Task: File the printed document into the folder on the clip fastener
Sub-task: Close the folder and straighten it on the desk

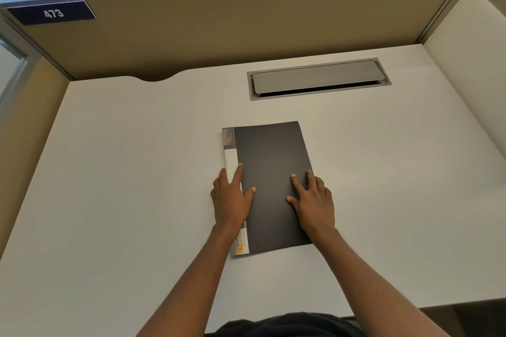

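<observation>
White desk (137, 172): closed folder (271, 172) lengthwise away, spine left; both hands flat, fingers spread, gripping nothing.

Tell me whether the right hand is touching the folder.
Touching. The head view shows the right hand lying flat on the closed dark folder, fingers spread across its cover with no gap visible.

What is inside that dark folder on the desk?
Nothing inside shows: the folder lies closed on the desk, with the left hand and right hand flat on its cover.
</observation>
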### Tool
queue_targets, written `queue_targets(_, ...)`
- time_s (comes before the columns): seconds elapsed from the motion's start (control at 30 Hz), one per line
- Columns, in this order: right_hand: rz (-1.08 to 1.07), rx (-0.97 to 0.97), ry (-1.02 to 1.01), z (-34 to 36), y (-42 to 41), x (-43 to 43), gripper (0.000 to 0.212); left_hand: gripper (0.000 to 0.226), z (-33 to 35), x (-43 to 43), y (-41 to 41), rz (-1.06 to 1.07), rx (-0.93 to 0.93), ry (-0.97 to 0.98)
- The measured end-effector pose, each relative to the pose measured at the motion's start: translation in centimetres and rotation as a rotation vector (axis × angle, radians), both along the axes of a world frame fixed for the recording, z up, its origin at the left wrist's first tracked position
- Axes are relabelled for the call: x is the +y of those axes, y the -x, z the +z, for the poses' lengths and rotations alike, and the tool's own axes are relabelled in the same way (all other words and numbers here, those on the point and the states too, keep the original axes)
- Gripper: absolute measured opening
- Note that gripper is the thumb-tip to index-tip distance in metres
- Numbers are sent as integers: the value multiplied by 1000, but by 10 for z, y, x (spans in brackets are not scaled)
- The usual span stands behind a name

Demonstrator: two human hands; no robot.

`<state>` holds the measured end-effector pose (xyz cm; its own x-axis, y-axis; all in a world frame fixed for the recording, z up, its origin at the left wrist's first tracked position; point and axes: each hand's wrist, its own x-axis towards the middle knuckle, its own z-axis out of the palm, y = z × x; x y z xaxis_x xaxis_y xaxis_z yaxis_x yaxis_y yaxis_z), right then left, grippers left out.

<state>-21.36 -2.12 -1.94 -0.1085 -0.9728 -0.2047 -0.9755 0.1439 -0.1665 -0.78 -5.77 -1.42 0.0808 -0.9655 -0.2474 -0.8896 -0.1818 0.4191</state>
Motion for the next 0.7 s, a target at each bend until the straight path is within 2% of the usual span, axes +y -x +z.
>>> queue_targets(0.07,0,9,3,-1,0,1,62,78,5,-5,4,52,49,0)
queue_targets(0.23,-11,15,-13,-2,0,2,61,77,17,-22,5,436,493,39)
queue_targets(0.33,-12,5,-19,-2,0,1,62,69,20,-31,-5,586,639,-24)
queue_targets(0.43,-15,-17,-30,-2,2,1,62,39,17,-34,-19,552,787,-68)
queue_targets(0.47,-23,-38,-31,-1,3,1,62,40,18,-33,-23,509,835,-84)
queue_targets(0.6,-93,-193,-17,2,10,-2,65,67,17,-26,-25,396,959,-169)
queue_targets(0.7,-257,-452,57,6,19,-7,78,66,13,-21,-22,441,1084,-185)
